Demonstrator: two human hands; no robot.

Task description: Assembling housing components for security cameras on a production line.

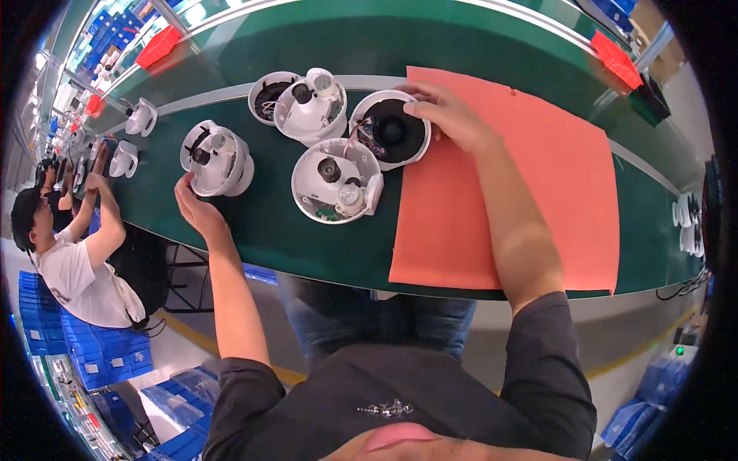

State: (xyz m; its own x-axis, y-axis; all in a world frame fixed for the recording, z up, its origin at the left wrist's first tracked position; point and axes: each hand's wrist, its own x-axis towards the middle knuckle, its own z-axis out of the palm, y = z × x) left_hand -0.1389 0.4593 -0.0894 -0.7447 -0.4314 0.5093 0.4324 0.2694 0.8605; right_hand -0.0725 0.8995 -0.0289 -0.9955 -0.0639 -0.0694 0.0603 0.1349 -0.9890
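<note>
My right hand (453,117) grips the right rim of a white round housing (420,156) with a black round insert and wires inside, thumb over its edge. The fingers of my left hand (204,215) are stretched out against the lower left side of a white camera-like housing (239,170) with a dark lens. Between my hands lies another open white housing (307,188) with a dark lens and a small green circuit board. Behind it a similar housing (300,121) leans beside a white ring-shaped part (256,105) with a black inside. Thin wires run from the gripped housing.
An orange-red mat (569,200) covers the right part of the green worktable (269,238). More white housings (141,117) stand farther left, where a person in a white shirt (84,276) works. Red bins (157,48) hang along the back. Blue crates (104,353) are stacked at lower left.
</note>
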